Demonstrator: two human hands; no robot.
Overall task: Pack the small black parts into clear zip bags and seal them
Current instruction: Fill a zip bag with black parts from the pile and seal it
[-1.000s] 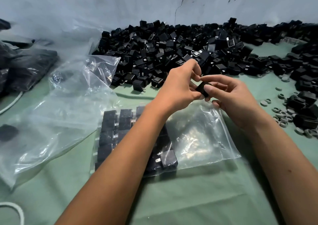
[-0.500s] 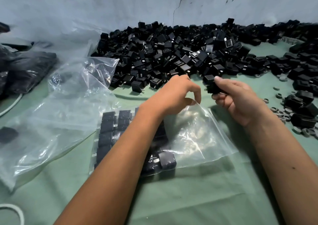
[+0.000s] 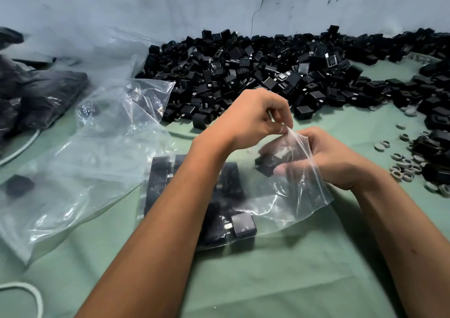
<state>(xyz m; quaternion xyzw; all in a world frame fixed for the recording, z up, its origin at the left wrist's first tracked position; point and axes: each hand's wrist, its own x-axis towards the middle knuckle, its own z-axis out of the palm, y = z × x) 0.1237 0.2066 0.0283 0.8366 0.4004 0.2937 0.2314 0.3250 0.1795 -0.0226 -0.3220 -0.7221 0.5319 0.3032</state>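
Note:
A clear zip bag [image 3: 287, 203] lies on the green cloth in front of me, with several black parts [image 3: 243, 225] lined up inside its left half. My left hand [image 3: 248, 120] pinches the bag's upper lip and lifts it. My right hand [image 3: 333, 159] reaches into the bag's mouth, its fingers curled round a black part [image 3: 267, 164] seen through the plastic. A big heap of loose black parts [image 3: 255, 74] stretches along the wall behind.
A larger crumpled clear bag [image 3: 80, 171] lies to the left with one black part [image 3: 18, 185] in it. Dark filled bags [image 3: 41, 98] sit far left. Grey rings [image 3: 404, 164] and more black parts lie on the right. A white cable [image 3: 36, 295] curls at the lower left.
My right hand has come down from near the heap with a black part and gone into the bag's mouth. My left hand took the bag's lip and raised it.

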